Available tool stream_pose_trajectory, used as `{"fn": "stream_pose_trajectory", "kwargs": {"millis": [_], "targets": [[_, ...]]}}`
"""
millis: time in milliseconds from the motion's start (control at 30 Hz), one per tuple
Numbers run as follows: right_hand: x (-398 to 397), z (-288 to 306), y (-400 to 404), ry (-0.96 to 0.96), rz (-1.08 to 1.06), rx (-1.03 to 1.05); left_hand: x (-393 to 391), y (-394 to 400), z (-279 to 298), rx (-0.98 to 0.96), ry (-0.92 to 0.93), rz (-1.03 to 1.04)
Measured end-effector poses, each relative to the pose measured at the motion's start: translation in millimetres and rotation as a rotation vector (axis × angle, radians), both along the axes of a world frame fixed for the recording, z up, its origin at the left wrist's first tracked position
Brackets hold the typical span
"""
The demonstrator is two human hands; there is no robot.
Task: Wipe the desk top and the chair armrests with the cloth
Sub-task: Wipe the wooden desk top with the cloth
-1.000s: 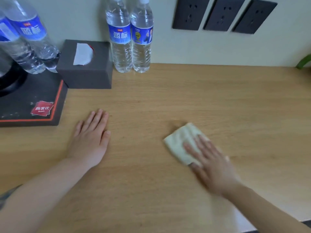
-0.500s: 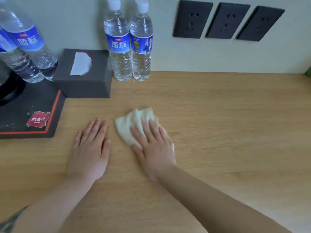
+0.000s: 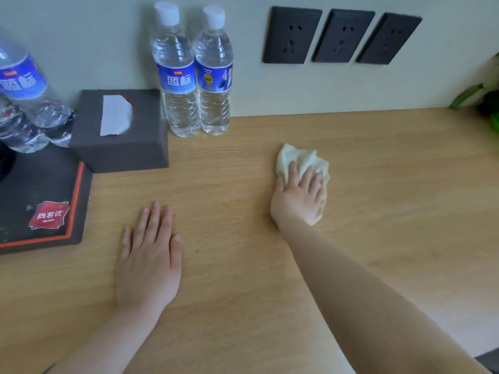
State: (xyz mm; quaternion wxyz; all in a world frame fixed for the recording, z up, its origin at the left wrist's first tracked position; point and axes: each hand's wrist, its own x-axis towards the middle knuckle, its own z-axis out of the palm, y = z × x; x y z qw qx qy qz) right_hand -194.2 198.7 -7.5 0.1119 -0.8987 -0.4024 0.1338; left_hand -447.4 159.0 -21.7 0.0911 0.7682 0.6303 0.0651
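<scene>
A crumpled pale yellow cloth lies on the light wooden desk top, right of centre. My right hand presses flat on the cloth's near part, fingers spread over it, so part of the cloth is hidden. My left hand rests palm down on the bare desk, at the lower left, holding nothing, fingers close together. No chair armrest is in view.
Two water bottles stand at the wall behind a dark tissue box. A black tray with more bottles sits at the left. Three wall sockets are above; a green plant is at the right edge.
My right hand slid the cloth left to beside my left hand, then right and farther toward the wall. My left hand stayed flat in place.
</scene>
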Motion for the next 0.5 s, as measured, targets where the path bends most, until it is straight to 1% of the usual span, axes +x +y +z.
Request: {"fn": "stream_pose_trajectory", "kwargs": {"millis": [67,133,200,233,267,300,333,367,433,467,500], "targets": [[-43.8,-4.2,-29.2,-0.025,0.329,0.052,-0.5,0.6,1.5,-0.005,0.002,-0.006],[-66.3,-9.3,-86.7,-0.104,0.628,0.085,-0.7,0.4,2.1,-0.014,-0.011,-0.025],[-56.9,-9.0,-147.2,-0.158,0.872,0.075,-2.2,2.1,2.2,-0.039,-0.022,-0.054],[-37.4,-10.3,-169.6,-0.194,0.956,0.039,-2.9,2.4,1.2,-0.053,-0.02,-0.069],[-12.1,-10.9,-186.1,-0.25,0.969,0.014,-3.0,2.3,0.5,-0.057,-0.018,-0.079],[14.8,-8.7,-195.1,-0.276,0.889,-0.013,-2.8,2.2,0.1,-0.057,-0.021,-0.08],[40.6,-4.8,-194.4,-0.274,0.727,-0.028,-2.4,2.4,-0.2,-0.056,-0.028,-0.076],[63.5,-2.2,-184.0,-0.251,0.511,-0.035,-1.9,3.0,0.1,-0.055,-0.033,-0.07],[90.6,-1.1,-142.3,-0.189,0.012,-0.025,-0.7,3.2,1.4,-0.059,-0.027,-0.071],[94.5,-1.4,-113.8,-0.165,-0.199,-0.037,-0.7,2.9,2.0,-0.058,-0.022,-0.071],[93.4,-1.6,-82.6,-0.124,-0.358,-0.057,-0.6,2.5,2.3,-0.056,-0.017,-0.067]]}}
